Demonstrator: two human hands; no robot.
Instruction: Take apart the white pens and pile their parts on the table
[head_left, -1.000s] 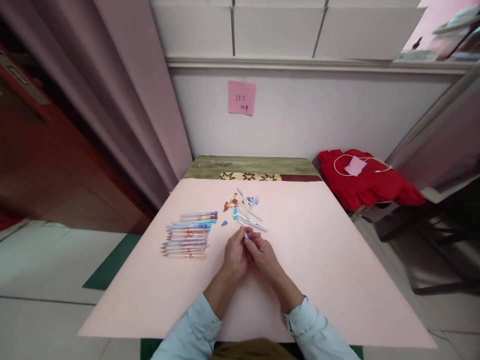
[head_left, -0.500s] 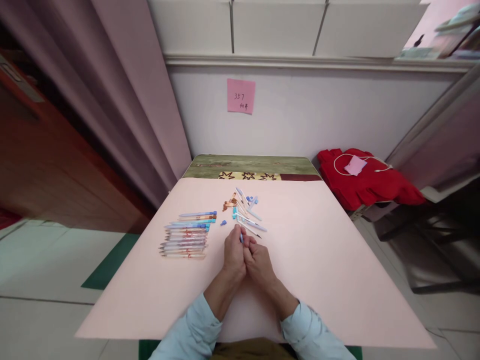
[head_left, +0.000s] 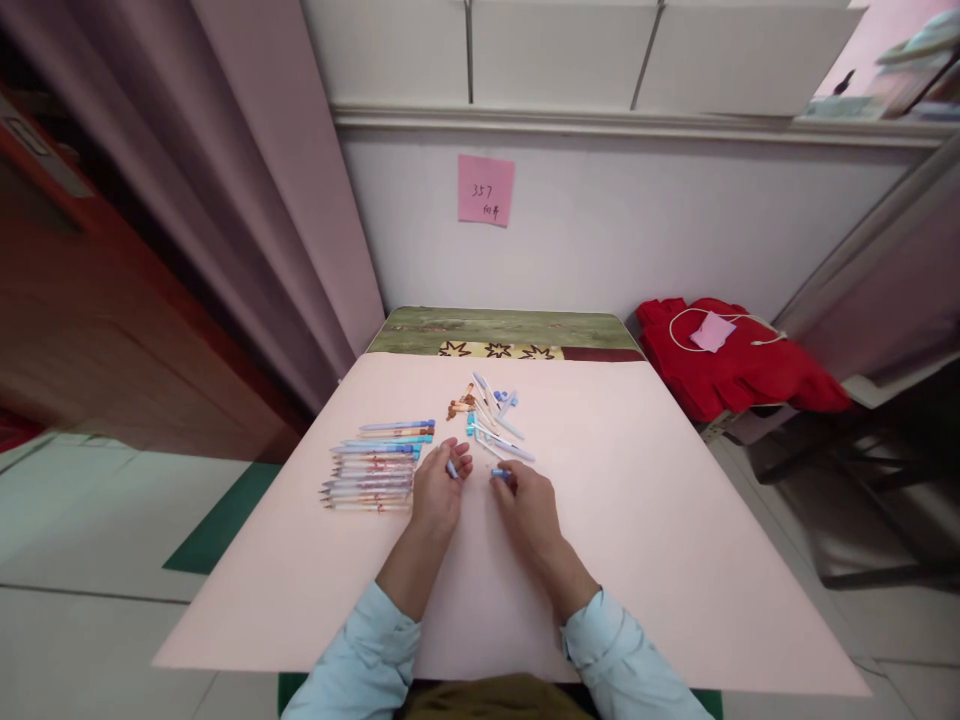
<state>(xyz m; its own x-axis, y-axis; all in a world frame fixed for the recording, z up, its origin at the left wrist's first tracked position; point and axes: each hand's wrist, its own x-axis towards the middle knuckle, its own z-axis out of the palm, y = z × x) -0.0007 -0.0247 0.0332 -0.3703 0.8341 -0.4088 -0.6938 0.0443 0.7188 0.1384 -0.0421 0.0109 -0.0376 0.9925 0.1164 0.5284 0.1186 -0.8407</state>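
Note:
My left hand [head_left: 439, 488] rests on the pink table sheet [head_left: 637, 520] beside a row of assembled pens [head_left: 375, 468], its fingers curled on a small blue pen piece [head_left: 451, 468]. My right hand [head_left: 525, 498] lies a little to the right, pinching another small blue piece [head_left: 500, 473] at its fingertips. Just beyond both hands lies a loose pile of pen parts [head_left: 487, 415]: blue caps, pale barrels and brown pieces.
A green patterned table end [head_left: 510, 335] shows past the pink sheet. A red cloth with a white cable and pink slip [head_left: 731, 355] lies at the right. A pink note [head_left: 485, 190] hangs on the wall. Curtain at left.
My hands were joined together over one pen piece; they have now drawn apart, the left toward the pen row, the right staying near the pile, each with a small blue piece.

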